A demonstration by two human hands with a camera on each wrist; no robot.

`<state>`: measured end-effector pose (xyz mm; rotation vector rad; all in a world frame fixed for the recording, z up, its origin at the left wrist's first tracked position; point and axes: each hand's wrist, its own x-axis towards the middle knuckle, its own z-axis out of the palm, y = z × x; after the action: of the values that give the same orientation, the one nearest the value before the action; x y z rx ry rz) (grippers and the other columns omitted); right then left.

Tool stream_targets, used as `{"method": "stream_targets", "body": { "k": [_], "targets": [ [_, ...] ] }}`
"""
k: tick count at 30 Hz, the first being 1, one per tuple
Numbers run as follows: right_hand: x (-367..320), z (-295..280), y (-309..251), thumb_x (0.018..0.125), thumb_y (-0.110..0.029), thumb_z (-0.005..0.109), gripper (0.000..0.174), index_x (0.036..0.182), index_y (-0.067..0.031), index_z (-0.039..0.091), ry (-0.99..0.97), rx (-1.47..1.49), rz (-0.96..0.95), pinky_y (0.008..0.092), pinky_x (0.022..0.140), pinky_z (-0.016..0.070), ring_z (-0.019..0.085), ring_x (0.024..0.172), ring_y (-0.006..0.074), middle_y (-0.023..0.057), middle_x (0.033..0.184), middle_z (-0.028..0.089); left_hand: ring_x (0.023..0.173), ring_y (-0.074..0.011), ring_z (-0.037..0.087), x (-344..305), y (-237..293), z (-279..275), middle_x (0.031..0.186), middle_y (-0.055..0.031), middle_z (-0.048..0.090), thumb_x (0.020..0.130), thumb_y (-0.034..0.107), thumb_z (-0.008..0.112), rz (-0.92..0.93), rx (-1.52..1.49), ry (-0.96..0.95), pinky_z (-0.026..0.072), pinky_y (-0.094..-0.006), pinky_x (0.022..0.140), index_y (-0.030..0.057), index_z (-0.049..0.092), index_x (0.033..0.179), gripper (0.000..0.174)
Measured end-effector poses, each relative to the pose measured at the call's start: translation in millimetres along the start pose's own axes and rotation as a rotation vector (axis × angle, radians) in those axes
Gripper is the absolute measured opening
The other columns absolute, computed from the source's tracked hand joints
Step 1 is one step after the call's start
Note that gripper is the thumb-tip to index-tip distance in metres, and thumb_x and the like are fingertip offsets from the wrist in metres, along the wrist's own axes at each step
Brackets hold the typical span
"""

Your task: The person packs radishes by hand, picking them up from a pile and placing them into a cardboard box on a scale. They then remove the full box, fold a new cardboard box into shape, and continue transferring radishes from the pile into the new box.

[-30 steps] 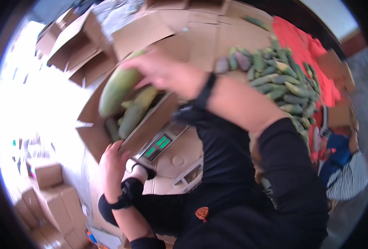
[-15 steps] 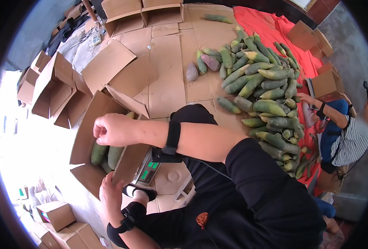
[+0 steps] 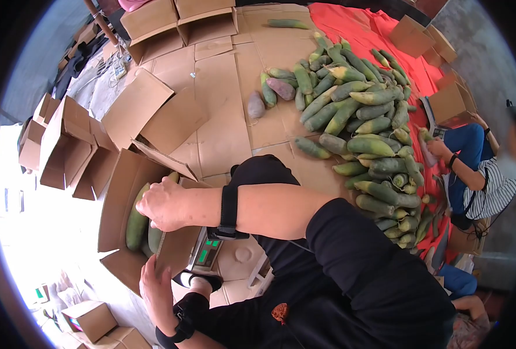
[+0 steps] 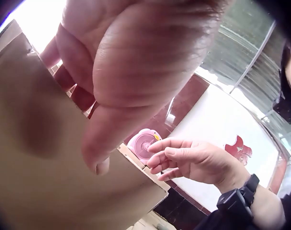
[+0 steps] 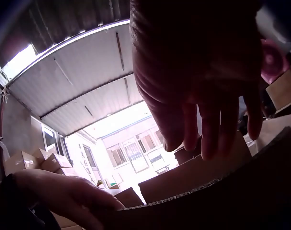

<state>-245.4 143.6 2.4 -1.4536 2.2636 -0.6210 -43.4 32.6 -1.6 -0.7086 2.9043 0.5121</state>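
Observation:
A cardboard box [image 3: 179,250] stands open on a digital scale [image 3: 205,254] with a green display. Green radishes [image 3: 136,230] lie inside it, partly hidden by my right hand. My left hand [image 3: 158,291] grips the near wall at its corner, and the left wrist view shows the thumb [image 4: 100,148] on the outer face with fingers over the edge. Over the opening hovers my right hand [image 3: 168,203], its fingers loosely bent with nothing between them, as the left wrist view also shows.
A large pile of green radishes [image 3: 374,145] covers cardboard and red cloth [image 3: 351,29] on the right. Two purplish radishes [image 3: 281,89] lie at its left. Empty boxes [image 3: 66,142] stand on the left and at the back. Another person [image 3: 490,186] sits at far right.
My right hand lowered a large green radish into the box and let it go, then shifted slightly right and down over the opening. My left hand stays at the box's near edge.

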Motion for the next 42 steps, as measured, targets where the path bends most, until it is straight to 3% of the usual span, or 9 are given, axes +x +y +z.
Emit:
{"method": "stream_targets", "body": {
  "k": [16,22,24,28,30,31,33,37,42],
  "targets": [
    [-3,0,3,0.077,-0.026,0.069,0.026,0.092,-0.0064,0.063,-0.065,-0.067,0.019,0.0419,0.079,0.0459,0.064,0.09,0.0271,0.0101,0.087,0.067,0.104,-0.0367,0.056,10,14,1,0.112,-0.0201,0.06,0.078,0.013,0.061,0.053,-0.044,0.032,0.0426,-0.0407,0.09,-0.0019,0.056,0.116,0.041],
    [-4,1,1,0.075,-0.026,0.07,0.024,0.089,-0.0075,0.065,-0.088,-0.097,0.016,0.0406,0.077,0.0471,0.065,0.088,0.0269,0.0095,0.085,0.067,0.094,-0.0349,0.059,13,17,1,0.103,-0.0178,0.061,0.079,0.009,0.06,0.104,-0.144,0.06,0.0461,-0.0396,0.082,-0.0002,0.058,0.113,0.035],
    [-2,2,1,0.075,-0.023,0.068,0.019,0.086,-0.0073,0.066,-0.102,-0.093,-0.005,0.0393,0.074,0.0484,0.065,0.087,0.0265,0.0097,0.084,0.068,0.088,-0.0253,0.064,15,14,3,0.099,-0.0149,0.064,0.08,0.007,0.06,0.058,-0.185,0.106,0.05,-0.0342,0.076,-0.0028,0.06,0.11,0.031],
    [-1,4,1,0.073,-0.019,0.066,0.016,0.083,-0.0072,0.066,-0.067,-0.103,0.003,0.0385,0.071,0.0494,0.066,0.085,0.0262,0.0096,0.083,0.068,0.082,-0.0213,0.065,16,17,2,0.094,-0.0131,0.065,0.083,0.006,0.059,0.077,-0.236,0.167,0.0511,-0.0313,0.073,-0.0021,0.062,0.109,0.028],
    [1,3,0,0.072,-0.017,0.066,0.03,0.102,-0.0112,0.068,-0.153,-0.115,0.026,0.0384,0.075,0.0456,0.064,0.094,0.0205,0.005,0.1,0.068,0.08,-0.018,0.064,17,17,2,0.089,-0.0122,0.065,0.084,0.003,0.057,0.078,-0.273,0.202,0.0508,-0.0282,0.073,-0.0018,0.062,0.108,0.025],
    [0,5,1,0.072,-0.017,0.066,0.03,0.102,-0.0112,0.068,-0.151,-0.113,0.029,0.0384,0.075,0.0456,0.064,0.094,0.0205,0.005,0.1,0.068,0.08,-0.018,0.064,18,17,3,0.089,-0.0122,0.065,0.084,0.003,0.057,0.081,-0.272,0.199,0.0508,-0.0282,0.073,-0.0018,0.062,0.108,0.025],
    [-2,8,3,0.07,-0.017,0.065,0.017,0.084,-0.0074,0.067,-0.02,-0.108,-0.03,0.0392,0.07,0.0512,0.066,0.082,0.0273,0.0101,0.082,0.068,0.076,-0.0231,0.064,19,17,5,0.085,-0.014,0.063,0.082,0.004,0.058,0.089,-0.334,0.25,0.05,-0.032,0.071,-0.0009,0.063,0.104,0.023],
    [-2,8,8,0.067,-0.02,0.066,0.022,0.083,-0.005,0.066,0.006,-0.058,-0.07,0.041,0.069,0.0527,0.066,0.082,0.0303,0.0136,0.081,0.067,0.077,-0.022,0.064,20,27,2,0.086,-0.014,0.064,0.082,0.004,0.06,0.119,-0.372,0.3,0.0499,-0.0302,0.071,-0.0019,0.064,0.101,0.02],
    [1,7,15,0.075,-0.025,0.065,0.027,0.091,-0.0025,0.062,-0.053,0.021,-0.074,0.0459,0.076,0.0492,0.062,0.09,0.0354,0.0187,0.089,0.064,0.079,-0.0182,0.064,14,41,-14,0.087,-0.011,0.064,0.083,0.002,0.06,0.103,-0.4,0.33,0.0504,-0.0268,0.072,-0.0016,0.064,0.1,0.017]
  ]
}}
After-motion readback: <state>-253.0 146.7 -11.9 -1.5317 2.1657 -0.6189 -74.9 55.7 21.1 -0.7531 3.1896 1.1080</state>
